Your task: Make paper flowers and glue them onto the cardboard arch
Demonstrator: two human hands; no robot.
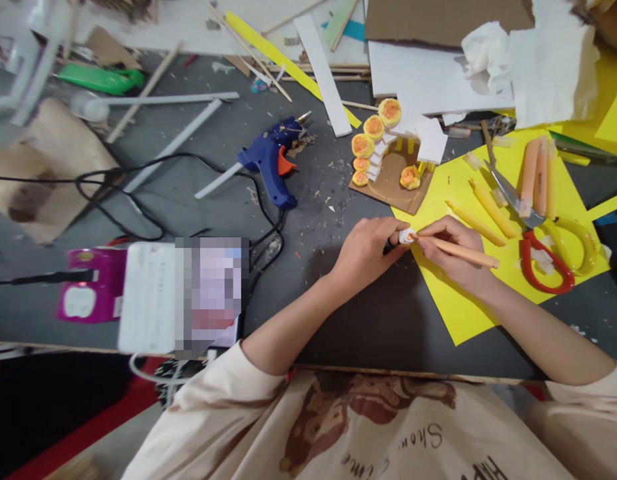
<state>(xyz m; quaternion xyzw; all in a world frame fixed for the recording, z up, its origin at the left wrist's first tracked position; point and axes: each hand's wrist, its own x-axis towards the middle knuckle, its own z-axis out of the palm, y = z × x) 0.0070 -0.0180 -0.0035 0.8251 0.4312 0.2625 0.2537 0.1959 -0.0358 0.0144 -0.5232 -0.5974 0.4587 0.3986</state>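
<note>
Right at the fingertips, a small white roll of what looks like paper is pinched between the thumb and forefinger of the left hand, with something dark (too hidden to name) poking out just below it. The right hand meets it from the other side, fingers curled and pressed around a thin peach stick. The stick is smooth and tightly rolled; its near end touches the white roll and its far end juts out beyond the hand over the yellow sheet. That sheet is flat and matte, lying on a dark, speckled tabletop. Just beside the right hand lie scissors with red and yellow loop handles, and slim yellow paper tubes. Farther off sit a cardboard model with orange rosettes and a glossy blue glue gun.
</note>
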